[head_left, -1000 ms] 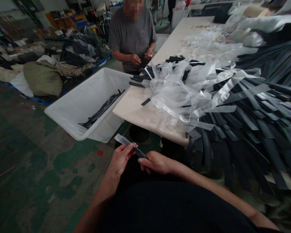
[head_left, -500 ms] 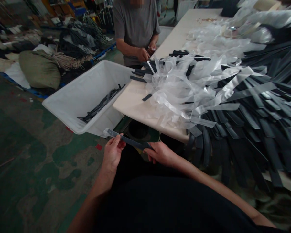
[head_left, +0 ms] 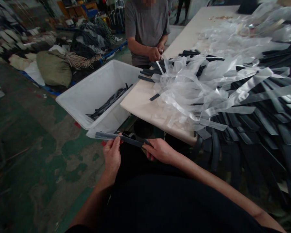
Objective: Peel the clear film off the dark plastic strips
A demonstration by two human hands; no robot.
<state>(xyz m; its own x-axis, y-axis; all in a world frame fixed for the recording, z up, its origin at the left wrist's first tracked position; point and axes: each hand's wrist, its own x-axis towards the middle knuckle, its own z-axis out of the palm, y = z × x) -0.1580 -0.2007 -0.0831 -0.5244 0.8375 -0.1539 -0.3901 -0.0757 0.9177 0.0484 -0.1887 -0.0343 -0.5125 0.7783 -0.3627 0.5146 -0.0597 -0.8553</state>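
A strip (head_left: 132, 140) was held in the air between the two hands, in front of the dark clothing of the body and below the near edge of the table (head_left: 138, 97). It was seen as long, flat and narrow, dark grey to black in colour, and nearly straight, with its left end placed a little higher. At this left end a clear wrap (head_left: 91, 133) was seen, which reached past the dark part; whether the strip was enclosed all around by it could not be told.

The strip was pinched between thumb and fingers of the left hand (head_left: 113, 155), near the wrapped part. Its other end was pinched by the right hand (head_left: 160, 150), with the thumb laid on top.

Just beyond the left hand, a white bin (head_left: 92, 95) was placed beside the table, and dark cords (head_left: 109, 103) were contained in it. The table was largely covered by a tangle of clear film (head_left: 184, 90), by which some dark pieces were partly hidden. To the right, a dark pile (head_left: 247, 161) was spread over the table edge. Across the bin, a co-worker (head_left: 147, 29) was seen, with both hands brought together near the table corner.
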